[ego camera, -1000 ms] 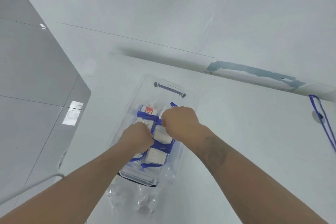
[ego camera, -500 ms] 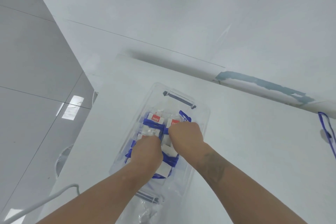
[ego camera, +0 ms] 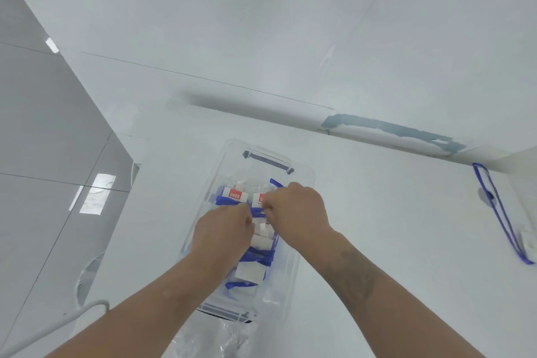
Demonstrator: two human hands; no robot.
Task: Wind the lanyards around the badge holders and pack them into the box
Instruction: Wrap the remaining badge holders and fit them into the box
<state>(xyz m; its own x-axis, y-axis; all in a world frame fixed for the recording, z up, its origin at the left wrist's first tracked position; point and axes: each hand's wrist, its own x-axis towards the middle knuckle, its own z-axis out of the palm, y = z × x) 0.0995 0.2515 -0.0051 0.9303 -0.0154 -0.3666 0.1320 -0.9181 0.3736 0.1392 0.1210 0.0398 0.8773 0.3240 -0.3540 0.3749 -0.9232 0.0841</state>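
A clear plastic box point(ego camera: 302, 180) with grey handles lies on the white table and holds several badge holders wound with blue lanyards point(ego camera: 235, 197). Both my hands are inside the box, above the wrapped holders. My left hand point(ego camera: 222, 234) is curled with its fingers pinched on a blue lanyard strand. My right hand point(ego camera: 296, 211) is also curled, its fingertips meeting the left hand's on the same strand. One more badge holder point(ego camera: 528, 243) with its blue lanyard point(ego camera: 497, 206) stretched out lies on the table at the far right.
Crumpled clear plastic bags point(ego camera: 220, 337) lie at the box's near end. The table's left edge drops to a grey tiled floor point(ego camera: 43, 154). A white wall with a blue-grey patch point(ego camera: 389, 128) runs behind the table. A white rail point(ego camera: 52, 325) shows at lower left.
Both hands have moved a little toward the far end of the box and closer together, fingertips now meeting over the lanyard. The view has shifted, so the box sits lower in frame.
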